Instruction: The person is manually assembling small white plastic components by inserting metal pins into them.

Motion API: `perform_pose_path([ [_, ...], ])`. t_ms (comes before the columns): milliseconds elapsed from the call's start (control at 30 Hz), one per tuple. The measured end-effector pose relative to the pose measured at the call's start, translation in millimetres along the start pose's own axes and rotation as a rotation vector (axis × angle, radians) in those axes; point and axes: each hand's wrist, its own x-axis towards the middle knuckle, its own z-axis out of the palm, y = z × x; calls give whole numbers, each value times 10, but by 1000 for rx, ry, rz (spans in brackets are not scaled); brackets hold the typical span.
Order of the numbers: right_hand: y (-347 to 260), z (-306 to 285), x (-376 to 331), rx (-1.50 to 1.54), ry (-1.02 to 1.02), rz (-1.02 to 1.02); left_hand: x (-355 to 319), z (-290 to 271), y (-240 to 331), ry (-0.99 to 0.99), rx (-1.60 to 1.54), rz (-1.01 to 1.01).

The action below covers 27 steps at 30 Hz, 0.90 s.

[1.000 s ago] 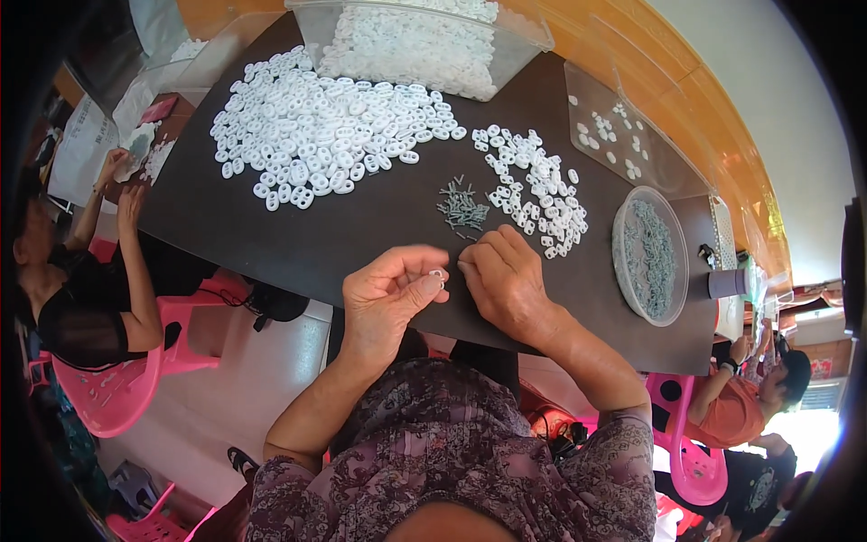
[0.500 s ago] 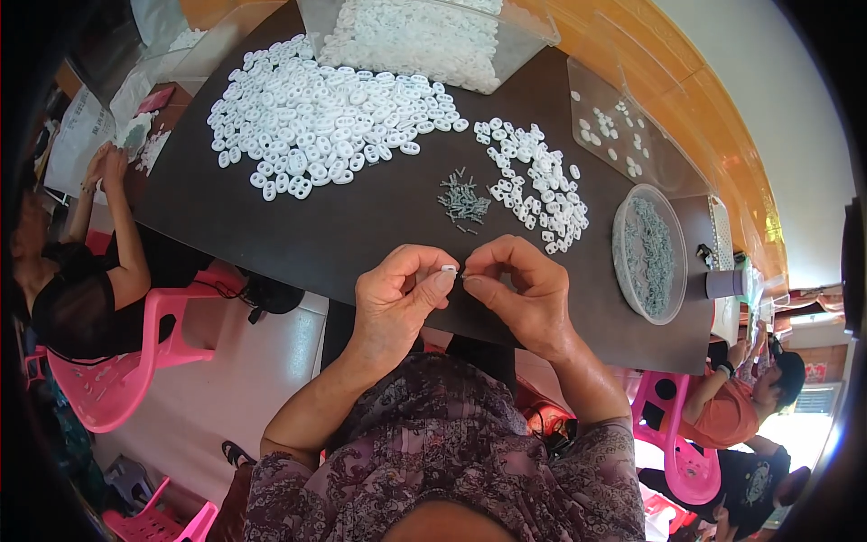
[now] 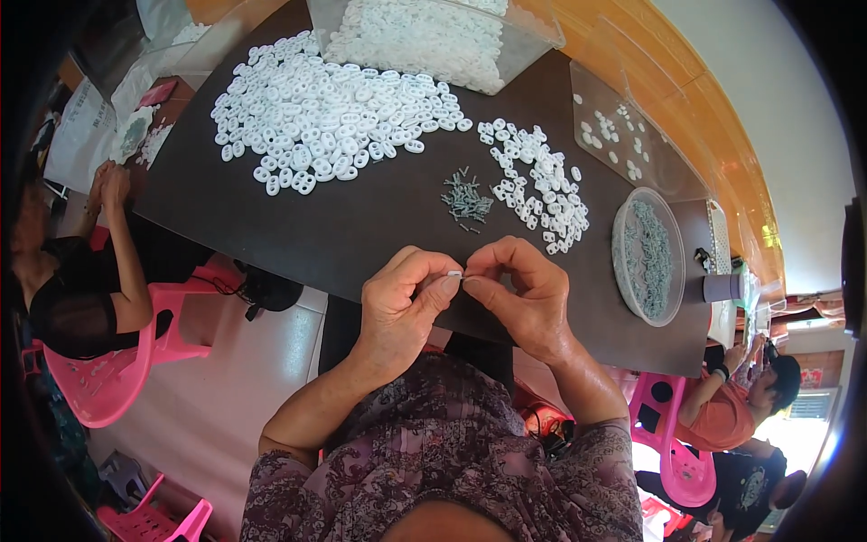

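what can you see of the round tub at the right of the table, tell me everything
The round tub is shallow and see-through, apparently plastic, with a circular rim. It stands upright and open-topped on the dark table, holding many small gray-green pins. Neither the left hand nor the right hand touches it.

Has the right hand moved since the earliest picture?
Yes: the right hand has drawn back slightly from the grey pins on the table.
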Motion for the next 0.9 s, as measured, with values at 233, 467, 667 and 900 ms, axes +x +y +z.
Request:
perform_pose_path([
  [233, -19, 9, -32, -5, -20, 37, -26, 7, 25, 16, 200, 143],
  [467, -6, 33, -44, 1, -10, 48, -54, 43, 36, 61, 231, 176],
  [667, -14, 76, -58, 52, -3, 56, -69, 93, -58, 134, 448, 396],
  [900, 30, 111, -70, 131, 76, 138, -29, 131, -82, 168, 505, 486],
])
